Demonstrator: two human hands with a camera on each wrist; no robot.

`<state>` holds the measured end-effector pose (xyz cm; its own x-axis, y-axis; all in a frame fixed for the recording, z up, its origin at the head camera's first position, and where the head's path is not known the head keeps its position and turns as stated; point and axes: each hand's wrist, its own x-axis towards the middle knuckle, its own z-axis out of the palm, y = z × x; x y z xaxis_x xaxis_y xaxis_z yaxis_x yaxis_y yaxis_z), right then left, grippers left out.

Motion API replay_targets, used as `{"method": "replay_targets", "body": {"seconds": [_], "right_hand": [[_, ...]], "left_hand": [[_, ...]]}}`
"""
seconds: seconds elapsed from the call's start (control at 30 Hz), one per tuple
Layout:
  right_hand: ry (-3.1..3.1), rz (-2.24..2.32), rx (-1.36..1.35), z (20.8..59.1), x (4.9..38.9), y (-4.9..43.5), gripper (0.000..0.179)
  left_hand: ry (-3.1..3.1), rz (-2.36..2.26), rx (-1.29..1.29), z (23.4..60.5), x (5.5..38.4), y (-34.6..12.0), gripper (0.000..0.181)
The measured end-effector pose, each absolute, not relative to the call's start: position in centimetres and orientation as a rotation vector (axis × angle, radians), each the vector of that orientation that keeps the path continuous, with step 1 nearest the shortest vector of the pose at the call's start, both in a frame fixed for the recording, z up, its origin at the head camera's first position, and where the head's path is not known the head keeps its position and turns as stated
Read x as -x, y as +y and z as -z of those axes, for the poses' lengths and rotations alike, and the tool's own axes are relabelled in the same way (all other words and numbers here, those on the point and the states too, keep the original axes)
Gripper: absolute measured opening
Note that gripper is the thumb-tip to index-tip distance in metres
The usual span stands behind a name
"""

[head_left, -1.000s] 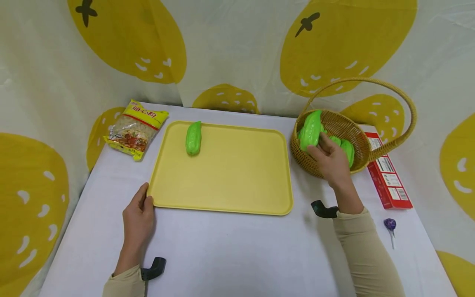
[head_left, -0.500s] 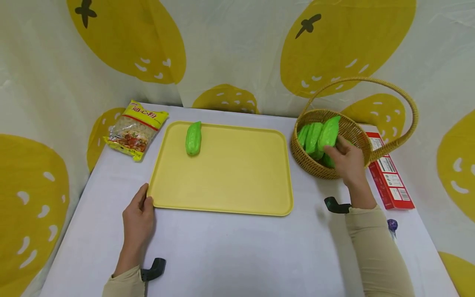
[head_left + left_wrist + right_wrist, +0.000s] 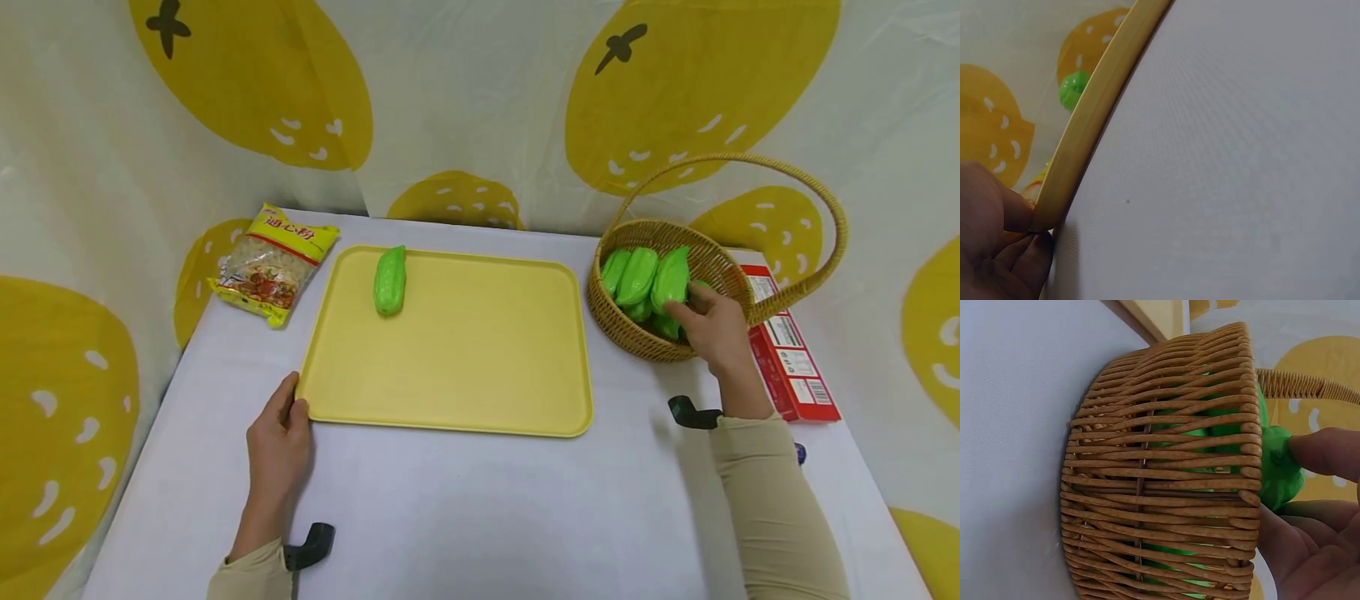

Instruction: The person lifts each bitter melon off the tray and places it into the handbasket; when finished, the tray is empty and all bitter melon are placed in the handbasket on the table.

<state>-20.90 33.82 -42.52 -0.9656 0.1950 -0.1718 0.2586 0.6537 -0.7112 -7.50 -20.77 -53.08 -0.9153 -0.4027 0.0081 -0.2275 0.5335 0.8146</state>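
Observation:
My right hand is at the basket's near right side, thumb and fingers pinching the lower end of a bright green, ridged bitter melon. Several similar bitter melons lie in the round wicker basket; in the right wrist view, green shows through its weave. The held one sticks up past the rim in that view. A lone bitter melon lies at the upper left of the yellow tray. My left hand grips the tray's near left corner, thumb and fingers about the rim.
A bag of pasta lies left of the tray. The basket's tall handle arches over its right side. A red and white box lies right of the basket. A purple lollipop is mostly hidden behind the right sleeve.
My right hand has moved rightward with the bitter melon, from the basket's left side toward its middle, and lower. More melons show at the left in the basket. My left hand stays put.

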Motion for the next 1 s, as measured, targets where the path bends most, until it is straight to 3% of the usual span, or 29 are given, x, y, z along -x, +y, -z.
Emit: {"method": "replay_targets", "body": {"seconds": [0.73,1.0], "right_hand": [[2.939,0.939,-0.292,43.6,20.8,34.1,0.071],[3.034,0.981,-0.310,42.4,20.3,33.0,0.061]], "left_hand": [[-2.567,1.323,-0.513,53.2,7.5,-20.8,0.048],[-2.558,1.333,-0.491,53.2,7.5,-20.8,0.048]]}}
